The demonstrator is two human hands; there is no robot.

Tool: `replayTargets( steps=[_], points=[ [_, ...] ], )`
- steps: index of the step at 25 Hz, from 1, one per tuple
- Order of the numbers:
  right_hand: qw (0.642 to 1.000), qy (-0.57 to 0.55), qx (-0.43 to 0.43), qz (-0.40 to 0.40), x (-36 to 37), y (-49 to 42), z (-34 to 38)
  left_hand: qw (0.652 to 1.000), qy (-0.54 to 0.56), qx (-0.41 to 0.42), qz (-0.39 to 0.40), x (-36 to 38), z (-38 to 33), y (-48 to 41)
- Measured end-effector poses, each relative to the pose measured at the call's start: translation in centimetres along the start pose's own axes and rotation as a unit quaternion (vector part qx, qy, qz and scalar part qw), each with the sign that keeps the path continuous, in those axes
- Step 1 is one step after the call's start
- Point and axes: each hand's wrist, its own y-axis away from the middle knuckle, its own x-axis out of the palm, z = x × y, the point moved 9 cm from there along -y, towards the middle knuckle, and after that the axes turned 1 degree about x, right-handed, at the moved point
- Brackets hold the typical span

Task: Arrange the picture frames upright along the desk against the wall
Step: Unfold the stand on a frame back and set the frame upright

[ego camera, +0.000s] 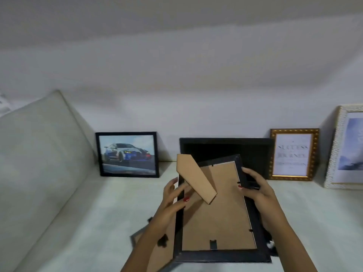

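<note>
- I see both hands holding a black-rimmed picture frame, brown backing up, over the pale worktop.
- Left hand grips its left edge (thumb by the cardboard easel flap).
- Right hand clasps the right edge.
- A car-photo frame leans on the wall.

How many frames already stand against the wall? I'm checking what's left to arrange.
4: car photo frame at left, dark frame behind the held frame, gold frame, white frame at right edge. More may be out of view.

Both forearms are bare of sleeves, and the fingers wear red nail polish.
</note>
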Motion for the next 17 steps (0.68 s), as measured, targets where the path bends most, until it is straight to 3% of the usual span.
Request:
replayTargets(
  steps=[4, 6, 8, 11, 17],
  points=[
    [0.987, 0.005, 0.148, 0.058, 11.6, -2.5, -5.4, 0.996, 0.004, -0.061, 0.067, -9.4, 0.6, 3.8],
    [0.964, -0.081, 0.240, 0.084, 18.0, -2.6, -8.2, 0.991, 0.023, -0.127, 0.027, -14.6, 2.0, 4.5],
    [0.942, -0.132, 0.298, 0.085, 23.2, -1.9, -10.2, 0.972, 0.152, -0.181, -0.011, -18.9, 4.1, 4.9],
    [0.935, -0.029, 0.330, 0.124, 28.9, -1.6, -12.6, 0.906, 0.319, -0.273, -0.056, -24.4, 9.0, 5.0],
    [0.902, 0.183, 0.332, 0.208, 35.1, -3.5, -17.5, 0.869, 0.311, -0.378, -0.082, -31.5, 14.2, 2.2]
  ],
)
